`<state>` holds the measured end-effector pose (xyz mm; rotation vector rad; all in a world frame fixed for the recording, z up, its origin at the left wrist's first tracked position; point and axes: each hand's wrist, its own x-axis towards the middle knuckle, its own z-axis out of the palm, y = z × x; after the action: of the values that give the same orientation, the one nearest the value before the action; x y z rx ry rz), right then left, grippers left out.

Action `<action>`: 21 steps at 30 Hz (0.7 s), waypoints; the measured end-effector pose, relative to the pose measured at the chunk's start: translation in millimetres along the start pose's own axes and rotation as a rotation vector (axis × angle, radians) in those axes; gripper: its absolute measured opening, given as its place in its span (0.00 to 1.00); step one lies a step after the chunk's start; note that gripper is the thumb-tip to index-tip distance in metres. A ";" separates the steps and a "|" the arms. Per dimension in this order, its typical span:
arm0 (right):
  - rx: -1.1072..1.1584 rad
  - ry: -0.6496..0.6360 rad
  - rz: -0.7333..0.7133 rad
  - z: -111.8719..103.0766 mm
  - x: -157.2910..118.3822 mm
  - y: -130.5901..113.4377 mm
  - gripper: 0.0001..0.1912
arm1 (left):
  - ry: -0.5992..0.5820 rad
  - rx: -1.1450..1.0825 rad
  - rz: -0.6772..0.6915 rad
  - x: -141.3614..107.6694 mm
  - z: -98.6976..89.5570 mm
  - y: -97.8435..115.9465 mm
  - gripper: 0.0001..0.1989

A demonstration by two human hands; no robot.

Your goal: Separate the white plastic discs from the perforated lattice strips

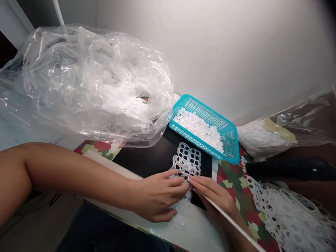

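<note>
White perforated strips [189, 156] with rows of round holes lie on a black surface in the middle of the view. My left hand [160, 196] rests over their near end, fingers bent, its fingertips on the white plastic. Against it, the fingers of my right hand [216, 194] are pressed together, with a small white piece at their tips. Small white discs [180, 218] lie on the pale board below my left hand. Beyond the strips stands a blue basket [231, 133] partly filled with white discs [198, 127].
A large clear bag [91, 84] of white pieces fills the back left. Another filled bag [262, 138] lies to the right of the basket. A heap of perforated strips [291, 217] sits at the lower right, beside camouflage-patterned cloth [248, 203].
</note>
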<state>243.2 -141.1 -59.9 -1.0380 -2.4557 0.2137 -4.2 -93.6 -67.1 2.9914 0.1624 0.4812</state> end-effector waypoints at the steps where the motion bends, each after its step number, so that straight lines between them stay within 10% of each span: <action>1: -0.020 -0.019 -0.013 0.6 -1.2 -0.4 0.24 | 0.003 0.001 0.007 0.5 0.0 -0.1 0.21; 7: -0.115 -0.060 0.070 4.2 -3.0 -9.3 0.27 | -0.027 0.020 0.032 2.8 -2.1 -1.1 0.19; 21: -0.340 0.425 0.152 5.3 8.6 -0.1 0.20 | 0.008 -0.027 0.047 3.7 -0.7 -0.9 0.18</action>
<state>235.4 -134.8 -61.5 -1.2613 -2.0661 -0.3567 -1.0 -92.1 -65.4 2.9730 0.0863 0.4956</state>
